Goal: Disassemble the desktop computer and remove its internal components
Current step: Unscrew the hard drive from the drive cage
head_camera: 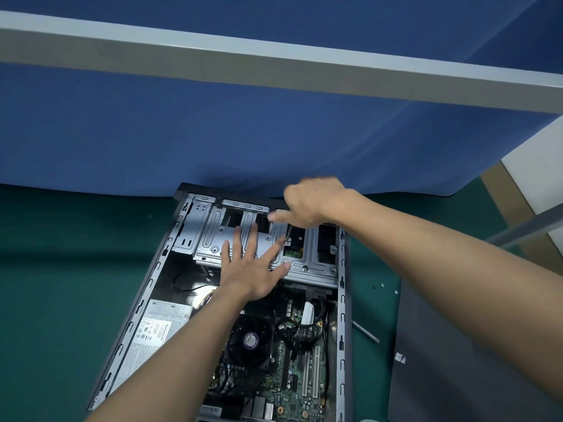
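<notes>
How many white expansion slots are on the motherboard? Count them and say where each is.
2. One white slot lies right of the fan; the second sits beside it, nearer the case wall. The left arm covers part of the motherboard, so others may be hidden.

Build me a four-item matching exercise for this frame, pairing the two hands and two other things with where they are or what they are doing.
Column A
1. left hand
2. right hand
3. power supply
4. loose screws

Column B
a. lying on the green mat, right of the case
b. spread flat on the drive cage
c. inside the case, along its left wall
d. gripping a screwdriver whose tip points down at the drive cage

Pairs: 1-b, 2-d, 3-c, 4-a
</notes>
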